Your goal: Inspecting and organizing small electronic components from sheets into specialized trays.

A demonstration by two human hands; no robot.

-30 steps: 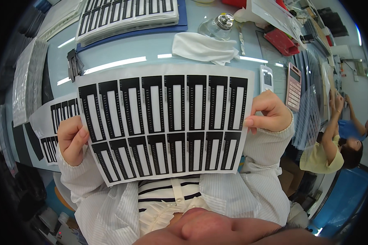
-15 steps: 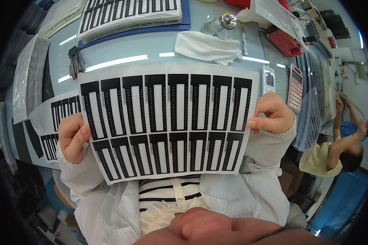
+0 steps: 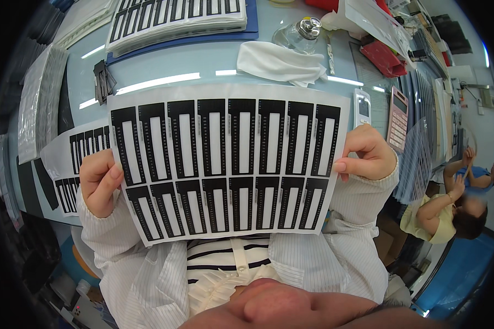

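Observation:
Between my hands is a white sheet (image 3: 225, 93) printed with two rows of black rectangular frames, each with a white window. My left hand (image 3: 100, 183) pinches its left edge between thumb and fingers. At the opposite edge my right hand (image 3: 368, 153) holds it the same way. The sheet is raised in front of me, its face toward me, and covers the near part of the table. To the left, partly behind my left hand, lies another sheet (image 3: 60, 151) with similar black frames.
A stack of like sheets (image 3: 175, 27) rests on a blue folder (image 3: 251, 22) at the back. Behind my sheet lie a white cloth (image 3: 280, 63), a glass pump bottle (image 3: 299, 35) and black strips (image 3: 102, 82). A pink calculator (image 3: 397, 118) stands right; two people (image 3: 439, 211) are beyond.
My hands and the sheet hold almost still. At the far right, the people's arms have moved, and the one in blue shows more.

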